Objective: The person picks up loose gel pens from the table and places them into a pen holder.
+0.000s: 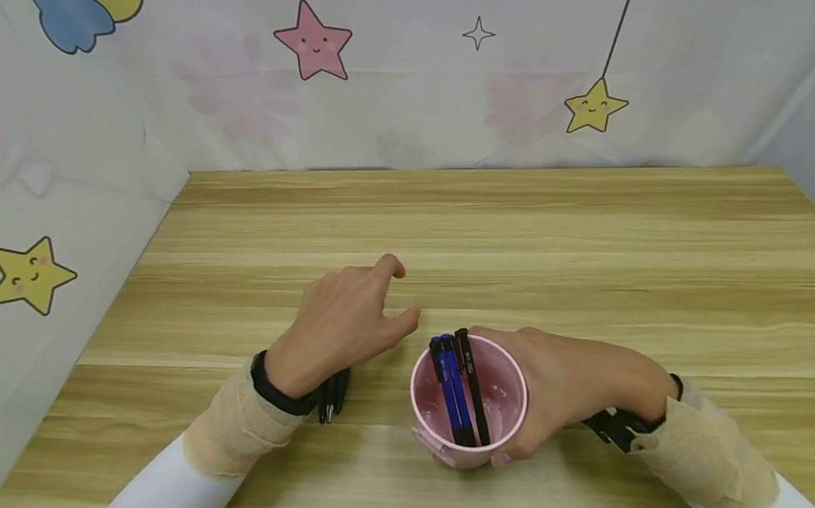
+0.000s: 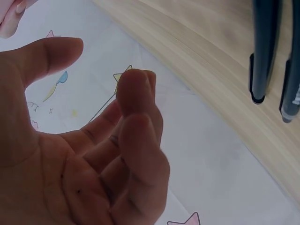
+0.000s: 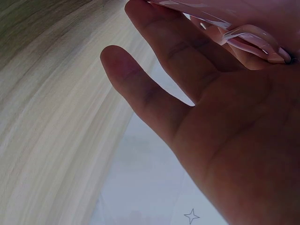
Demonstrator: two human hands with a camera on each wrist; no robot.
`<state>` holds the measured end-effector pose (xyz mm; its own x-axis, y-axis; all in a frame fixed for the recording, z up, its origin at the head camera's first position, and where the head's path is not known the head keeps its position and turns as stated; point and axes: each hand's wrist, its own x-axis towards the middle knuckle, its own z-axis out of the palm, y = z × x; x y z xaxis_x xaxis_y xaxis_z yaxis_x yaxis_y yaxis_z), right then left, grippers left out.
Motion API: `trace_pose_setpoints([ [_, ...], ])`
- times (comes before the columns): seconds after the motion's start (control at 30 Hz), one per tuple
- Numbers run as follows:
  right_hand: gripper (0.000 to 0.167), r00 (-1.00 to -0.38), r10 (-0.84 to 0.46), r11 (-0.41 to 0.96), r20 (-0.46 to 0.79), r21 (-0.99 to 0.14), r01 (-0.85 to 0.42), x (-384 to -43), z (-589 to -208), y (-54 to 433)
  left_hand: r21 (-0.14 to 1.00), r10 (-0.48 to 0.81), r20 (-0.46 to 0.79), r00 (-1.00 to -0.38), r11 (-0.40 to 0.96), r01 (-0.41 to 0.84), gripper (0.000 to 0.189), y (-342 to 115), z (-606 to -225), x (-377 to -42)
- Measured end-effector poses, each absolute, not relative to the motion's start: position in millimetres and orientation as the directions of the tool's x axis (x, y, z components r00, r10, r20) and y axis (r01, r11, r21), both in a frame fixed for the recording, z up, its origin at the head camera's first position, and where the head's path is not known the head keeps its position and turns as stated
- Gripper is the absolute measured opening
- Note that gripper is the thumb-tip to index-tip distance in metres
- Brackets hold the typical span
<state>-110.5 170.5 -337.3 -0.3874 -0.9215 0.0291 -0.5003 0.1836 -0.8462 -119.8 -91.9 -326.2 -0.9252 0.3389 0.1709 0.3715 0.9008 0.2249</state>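
Note:
My right hand [image 1: 562,381] grips a pink plastic cup [image 1: 509,379] from its right side, thumb near the front and fingers behind it. Blue pens [image 1: 451,389] and a black pen [image 1: 474,387] lean inside, tops at the rim. The right wrist view shows the cup's underside and a small loop handle [image 3: 255,40] by the fingers. To the cup's left, my left hand [image 1: 344,310] hovers over the table with bent fingers, thumb apart and nothing in the grasp. Dark pens [image 1: 333,396] lie on the table beneath the left wrist, partly hidden; two appear in the left wrist view.
The wood-grain table [image 1: 604,251] reaches back to a white cloth backdrop [image 1: 395,102] printed with stars and a moon. More cloth borders the left and right sides. Both wrists wear dark straps over tan wraps.

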Motion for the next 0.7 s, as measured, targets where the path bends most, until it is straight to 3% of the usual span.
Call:
trace_pose_setpoints([
  [0.7,0.084,-0.394,-0.919,0.195,0.023,-0.841,-0.504,-109.8,-337.0,169.8,0.143,0.29,0.057,-0.955,0.945,0.296,0.05,-97.2,-328.5,-120.2],
])
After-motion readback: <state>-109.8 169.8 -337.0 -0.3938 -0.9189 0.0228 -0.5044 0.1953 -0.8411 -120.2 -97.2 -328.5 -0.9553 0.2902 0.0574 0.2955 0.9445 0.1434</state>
